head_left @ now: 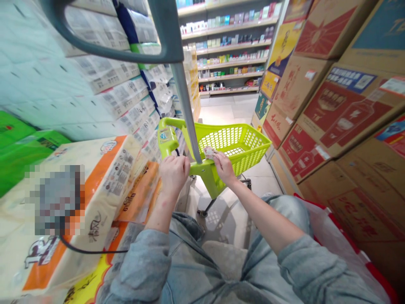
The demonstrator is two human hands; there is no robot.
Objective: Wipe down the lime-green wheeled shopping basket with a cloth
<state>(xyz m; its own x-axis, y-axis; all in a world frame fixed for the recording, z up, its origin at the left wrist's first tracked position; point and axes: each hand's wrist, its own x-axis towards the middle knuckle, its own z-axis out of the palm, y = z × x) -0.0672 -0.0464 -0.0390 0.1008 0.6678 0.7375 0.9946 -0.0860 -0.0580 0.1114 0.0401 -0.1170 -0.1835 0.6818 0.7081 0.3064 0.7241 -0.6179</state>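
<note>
A lime-green shopping cart [249, 143] with a lattice basket stands in front of my knees. My left hand [174, 173] is closed in a fist at the near left of its green frame; its fingertips are hidden. In the fingers of my right hand [224, 168] is a crumpled whitish cloth or tissue [209, 153], touching the cart's near rim. A grey pole [186, 101] rises between my hands from the cart's near end. It leads up to a dark grey loop handle [126, 55] at the top left.
Stacked cardboard boxes [335, 109] wall the right side. Packaged paper stacks [117, 84] and a large tissue pack [120, 169] stand at the left, with a blurred device and cable. Product shelves [234, 63] are at the aisle's far end. A red-edged bag [335, 236] lies beside my leg.
</note>
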